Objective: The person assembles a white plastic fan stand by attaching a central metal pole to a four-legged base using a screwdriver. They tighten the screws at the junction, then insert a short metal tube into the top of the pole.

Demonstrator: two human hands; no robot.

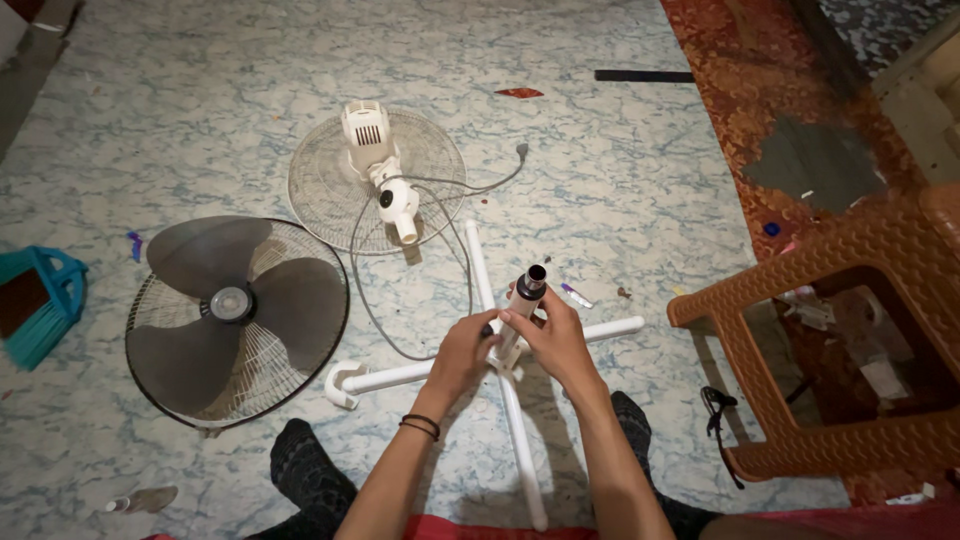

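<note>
A white cross-shaped fan base (400, 376) lies on the floor between my feet. A short upright pole (527, 292) with a dark collar on top rises from its centre. My right hand (556, 338) grips the pole just below the collar. My left hand (462, 352) holds the bottom of the pole where it meets the cross. Beyond the base lies the white fan motor unit (378, 160) on a rear grille (330, 195), its grey cord (440, 200) trailing. To the left a grey three-blade propeller (228, 300) rests in the front grille (290, 375).
A brown plastic stool (850, 330) lies on its side at the right, on a red patterned rug (740, 70). A teal dustpan (40, 300) sits at the far left. A black strap (716, 408) and small bits of litter lie on the marbled floor (600, 150).
</note>
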